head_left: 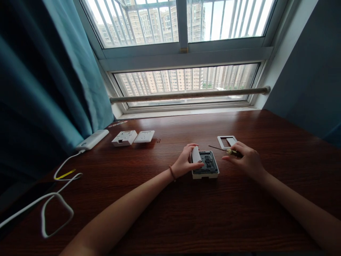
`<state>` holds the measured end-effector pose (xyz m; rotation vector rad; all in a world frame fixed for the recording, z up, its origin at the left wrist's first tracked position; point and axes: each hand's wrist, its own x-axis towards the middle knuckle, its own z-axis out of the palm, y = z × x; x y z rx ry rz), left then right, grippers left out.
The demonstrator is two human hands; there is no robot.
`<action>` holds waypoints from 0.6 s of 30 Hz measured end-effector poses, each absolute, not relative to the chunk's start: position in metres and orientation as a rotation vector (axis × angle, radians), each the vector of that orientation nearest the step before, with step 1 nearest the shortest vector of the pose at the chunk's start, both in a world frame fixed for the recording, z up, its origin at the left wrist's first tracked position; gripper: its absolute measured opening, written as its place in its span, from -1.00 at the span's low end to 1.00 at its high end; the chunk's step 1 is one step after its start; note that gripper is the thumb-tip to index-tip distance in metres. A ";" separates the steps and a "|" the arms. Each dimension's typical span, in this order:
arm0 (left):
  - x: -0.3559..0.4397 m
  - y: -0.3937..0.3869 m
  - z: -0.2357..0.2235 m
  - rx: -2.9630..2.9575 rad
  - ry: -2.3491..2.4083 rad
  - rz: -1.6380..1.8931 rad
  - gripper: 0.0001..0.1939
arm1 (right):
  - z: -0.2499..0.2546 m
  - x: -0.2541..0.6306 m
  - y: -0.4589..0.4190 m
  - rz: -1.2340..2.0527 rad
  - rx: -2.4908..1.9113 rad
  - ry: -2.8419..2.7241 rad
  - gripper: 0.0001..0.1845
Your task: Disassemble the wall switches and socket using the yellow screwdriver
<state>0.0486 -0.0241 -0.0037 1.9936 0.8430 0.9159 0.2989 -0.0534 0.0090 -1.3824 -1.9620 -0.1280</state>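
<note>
My left hand [185, 161] pinches a white switch rocker [196, 155] between thumb and fingers. The rocker stands tilted up over the left side of a wall switch in a white box [205, 175], whose dark inner mechanism [208, 160] is exposed. Whether the rocker is fully detached, I cannot tell. To the right of the box, my right hand [246, 159] is closed on a screwdriver [229, 152], its thin shaft pointing left, above the table. Just behind that hand lies a white switch frame [222, 142] with another white plate [231, 141] inside its opening.
On the brown table [165, 220], a white socket box [124, 138], a white panel [144, 136] and small screws [158, 140] lie back left. A white power strip [92, 139] with a looped cable [69, 209] and a yellow strip [65, 174] lies by the blue curtain [66, 71].
</note>
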 end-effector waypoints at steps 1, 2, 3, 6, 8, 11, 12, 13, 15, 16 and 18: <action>0.049 -0.025 -0.002 2.087 0.866 0.956 -0.43 | 0.009 0.294 -0.057 -0.125 -1.297 -2.002 -0.65; 0.050 -0.027 0.000 2.185 0.881 0.978 -0.42 | 0.008 0.289 -0.062 -0.133 -1.197 -2.057 -0.68; 0.051 -0.030 0.002 2.280 0.888 0.982 -0.38 | 0.008 0.282 -0.068 -0.153 -1.087 -2.122 -0.71; 0.055 -0.038 0.007 2.479 0.872 0.942 -0.24 | 0.005 0.262 -0.085 -0.261 -0.821 -2.306 -0.70; 0.058 -0.042 0.008 2.543 0.838 0.920 -0.20 | 0.004 0.253 -0.094 -0.284 -0.740 -2.352 -0.71; 0.058 -0.043 0.006 2.543 0.810 0.942 -0.15 | 0.003 0.250 -0.096 -0.252 -0.724 -2.317 -0.75; 0.058 -0.042 0.005 2.517 0.814 0.963 -0.09 | 0.003 0.252 -0.094 -0.228 -0.733 -2.289 -0.75; 0.058 -0.041 0.003 2.481 0.823 0.982 -0.03 | 0.003 0.255 -0.091 -0.199 -0.750 -2.253 -0.76; 0.058 -0.039 -0.001 2.385 0.846 0.993 0.05 | 0.004 0.265 -0.080 -0.153 -0.827 -2.143 -0.77; 0.058 -0.037 -0.002 2.328 0.853 0.988 0.04 | 0.004 0.272 -0.073 -0.140 -0.894 -2.079 -0.77; 0.058 -0.035 -0.006 2.218 0.847 0.959 -0.04 | 0.003 0.290 -0.056 -0.164 -1.062 -1.949 -0.79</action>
